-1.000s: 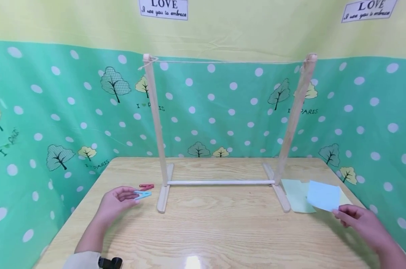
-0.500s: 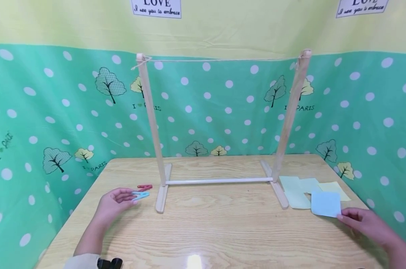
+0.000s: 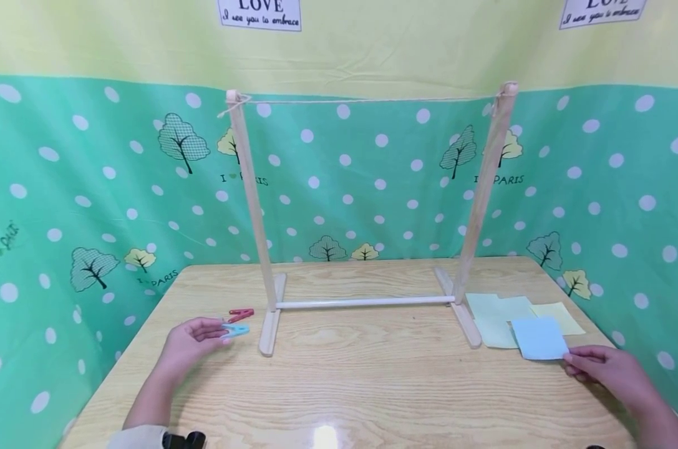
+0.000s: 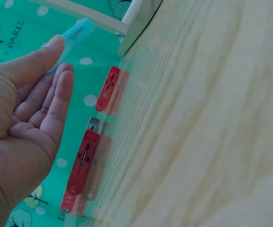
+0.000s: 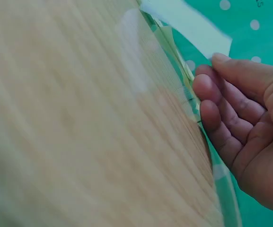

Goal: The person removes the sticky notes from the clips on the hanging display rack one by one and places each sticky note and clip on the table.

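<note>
My left hand [image 3: 188,346], at the left side of the table, pinches a light blue clothespin [image 3: 236,330] between thumb and fingers. Just beyond it lies a red clothespin [image 3: 241,314]; the left wrist view has red clothespins [image 4: 83,163] lying in a line along the table beside this hand. On the far side, the right hand [image 3: 608,374] pinches a blue paper square [image 3: 539,338] by its near right corner. That square overlaps pale green papers [image 3: 493,330] and a pale yellow paper [image 3: 563,318], hiding parts of them.
A wooden frame stands on the table [image 3: 361,374], with a left post [image 3: 251,199], a right post [image 3: 487,193] and a white crossbar [image 3: 367,302] low between them. A thin string [image 3: 372,100] runs between the post tops. Patterned cloth [image 3: 316,174] hangs behind.
The blue paper has come down slightly and turned in the right hand, showing more of the green and yellow papers. The left hand keeps its clothespin, now tilted a little. The head view shifted slightly.
</note>
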`<state>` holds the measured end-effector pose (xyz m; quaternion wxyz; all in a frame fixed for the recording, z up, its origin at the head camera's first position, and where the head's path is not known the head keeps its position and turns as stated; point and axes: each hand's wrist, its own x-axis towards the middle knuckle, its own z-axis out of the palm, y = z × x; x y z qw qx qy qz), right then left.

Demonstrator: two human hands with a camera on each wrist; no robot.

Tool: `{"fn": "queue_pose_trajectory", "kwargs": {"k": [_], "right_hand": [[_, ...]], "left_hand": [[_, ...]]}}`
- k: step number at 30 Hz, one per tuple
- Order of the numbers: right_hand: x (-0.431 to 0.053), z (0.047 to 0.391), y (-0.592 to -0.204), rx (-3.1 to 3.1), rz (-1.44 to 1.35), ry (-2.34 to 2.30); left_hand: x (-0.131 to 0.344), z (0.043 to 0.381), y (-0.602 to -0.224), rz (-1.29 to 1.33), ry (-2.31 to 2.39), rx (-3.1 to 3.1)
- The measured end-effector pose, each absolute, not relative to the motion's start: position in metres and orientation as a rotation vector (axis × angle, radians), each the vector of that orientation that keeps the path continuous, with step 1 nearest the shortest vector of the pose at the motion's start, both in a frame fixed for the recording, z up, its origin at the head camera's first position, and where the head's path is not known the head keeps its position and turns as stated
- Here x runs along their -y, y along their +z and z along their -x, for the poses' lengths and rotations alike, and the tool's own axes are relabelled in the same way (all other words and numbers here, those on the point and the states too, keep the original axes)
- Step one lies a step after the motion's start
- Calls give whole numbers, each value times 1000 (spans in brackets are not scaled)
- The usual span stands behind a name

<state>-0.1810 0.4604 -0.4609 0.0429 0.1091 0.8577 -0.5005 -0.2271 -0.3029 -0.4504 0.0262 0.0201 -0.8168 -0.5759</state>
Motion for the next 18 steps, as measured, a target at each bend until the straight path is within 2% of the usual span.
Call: {"fn": "queue_pose_trajectory", "kwargs": {"k": [9, 18], "right_hand": [[-461, 179, -470, -2556, -282, -1797], [-457, 181, -471, -2694, -346, -1643]], "left_hand": [[301, 235, -458, -48, -1761, 2559], [297, 240, -462, -136, -1528, 2720]]}}
